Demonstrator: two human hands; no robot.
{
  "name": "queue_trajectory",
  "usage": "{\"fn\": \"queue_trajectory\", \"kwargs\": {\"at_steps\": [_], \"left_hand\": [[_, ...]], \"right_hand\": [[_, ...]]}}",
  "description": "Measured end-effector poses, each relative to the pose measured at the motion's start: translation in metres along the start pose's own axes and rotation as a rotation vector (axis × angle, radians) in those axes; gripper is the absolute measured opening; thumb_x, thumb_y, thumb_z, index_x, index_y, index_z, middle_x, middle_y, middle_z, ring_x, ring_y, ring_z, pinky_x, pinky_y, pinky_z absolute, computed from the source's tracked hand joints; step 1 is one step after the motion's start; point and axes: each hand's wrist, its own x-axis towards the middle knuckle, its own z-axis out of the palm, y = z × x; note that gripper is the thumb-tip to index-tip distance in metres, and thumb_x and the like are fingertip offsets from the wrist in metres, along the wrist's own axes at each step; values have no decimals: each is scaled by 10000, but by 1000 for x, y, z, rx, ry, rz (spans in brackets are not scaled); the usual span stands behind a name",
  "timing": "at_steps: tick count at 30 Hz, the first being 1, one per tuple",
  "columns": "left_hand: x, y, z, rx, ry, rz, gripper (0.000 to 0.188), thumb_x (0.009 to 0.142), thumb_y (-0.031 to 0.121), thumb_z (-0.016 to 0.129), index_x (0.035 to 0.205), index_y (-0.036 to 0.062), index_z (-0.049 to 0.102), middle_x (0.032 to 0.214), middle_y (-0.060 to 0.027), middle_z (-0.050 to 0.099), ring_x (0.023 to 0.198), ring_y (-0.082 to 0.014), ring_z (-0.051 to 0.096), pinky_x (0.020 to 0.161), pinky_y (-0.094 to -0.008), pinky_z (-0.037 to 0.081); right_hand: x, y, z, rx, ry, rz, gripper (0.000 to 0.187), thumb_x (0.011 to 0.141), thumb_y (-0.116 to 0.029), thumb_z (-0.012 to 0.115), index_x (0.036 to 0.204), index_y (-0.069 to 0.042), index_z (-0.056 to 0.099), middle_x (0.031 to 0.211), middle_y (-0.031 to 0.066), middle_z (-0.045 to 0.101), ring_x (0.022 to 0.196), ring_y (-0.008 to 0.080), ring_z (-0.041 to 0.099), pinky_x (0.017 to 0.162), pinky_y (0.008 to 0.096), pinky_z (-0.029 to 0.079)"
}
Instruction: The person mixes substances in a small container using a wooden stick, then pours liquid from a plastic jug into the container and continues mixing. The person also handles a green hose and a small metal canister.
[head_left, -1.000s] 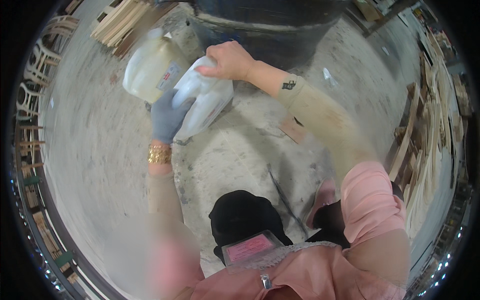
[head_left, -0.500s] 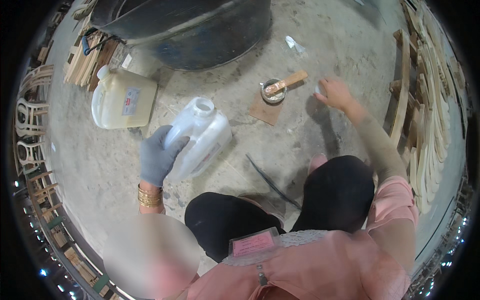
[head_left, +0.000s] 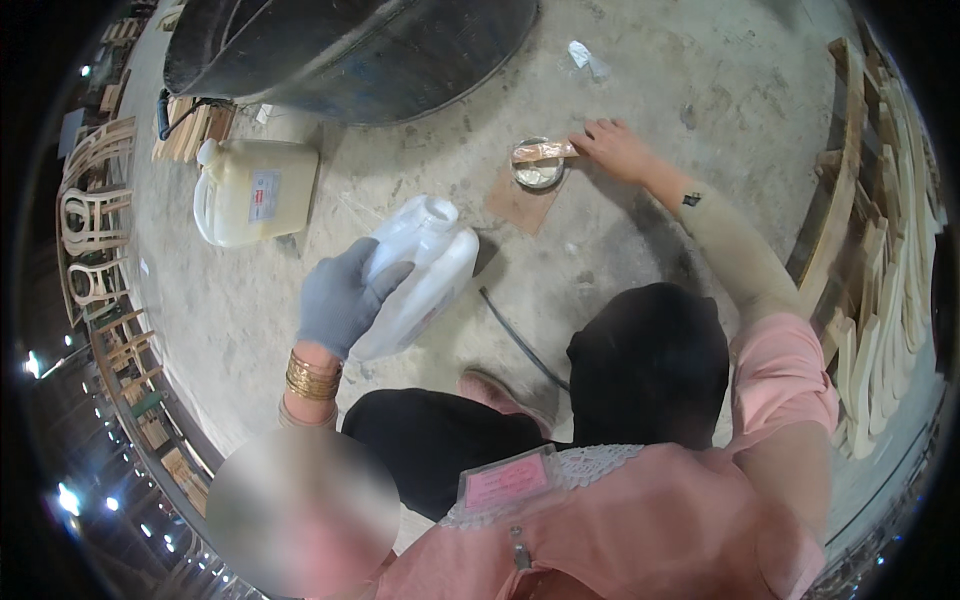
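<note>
My left hand (head_left: pixel 345 297), in a grey knit glove, grips a translucent white plastic jug (head_left: pixel 425 270) by its handle side. The jug's mouth has no cap on it and tilts away from me. Further off, a small round tin (head_left: pixel 538 176) holds pale, shiny stuff and sits on a square of brown board (head_left: pixel 517 205). A flat wooden stick (head_left: pixel 545 151) lies across the tin, its lower part coated with the same stuff. My bare right hand (head_left: pixel 615 150) has its fingers closed on the stick's right end.
A second jug (head_left: pixel 280 195) with yellowish liquid stands at the left. Behind it rises a big dark tub (head_left: pixel 400 60). A black hose piece (head_left: pixel 520 340) lies by my feet. Curved wooden parts (head_left: pixel 885 270) are stacked at right; a crumpled white scrap (head_left: pixel 585 57) lies far off.
My right hand has moved left to the stick and taken hold of its end. The small white thing in its fingers is gone from them. The stick now lies more level; the left hand still grips the jug.
</note>
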Motion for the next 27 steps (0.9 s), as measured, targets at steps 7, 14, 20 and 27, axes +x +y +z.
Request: {"fn": "queue_trajectory", "kwargs": {"at_steps": [7,14,20,27], "left_hand": [[20,28,0,172,-115,-6,425,778,452,586,862,35,583,665,-190,594,652,-368,587,573,-397,446],[18,33,5,211,-91,13,417,781,479,564,854,69,580,663,-172,600,650,-365,584,586,-410,456],[10,34,7,243,-82,29,418,782,469,569,888,65,586,661,-175,598,640,-367,583,584,-408,456],[24,48,16,314,-109,143,411,787,448,572,903,55,595,700,-182,604,674,-372,584,603,-414,454]], "right_hand": [[-27,-36,-24,292,-71,-43,369,790,-119,523,1127,-22,408,955,144,450,886,289,522,722,375,452],[-59,-38,-12,332,54,-16,375,810,-135,514,1157,-34,415,929,147,455,828,292,526,697,373,449],[-83,-41,8,676,5,113,369,863,-140,424,1219,-46,436,940,164,462,816,338,503,730,395,418],[-84,-53,-2,750,34,191,347,868,-183,369,1129,-14,524,867,208,522,852,370,515,769,435,412]]}}
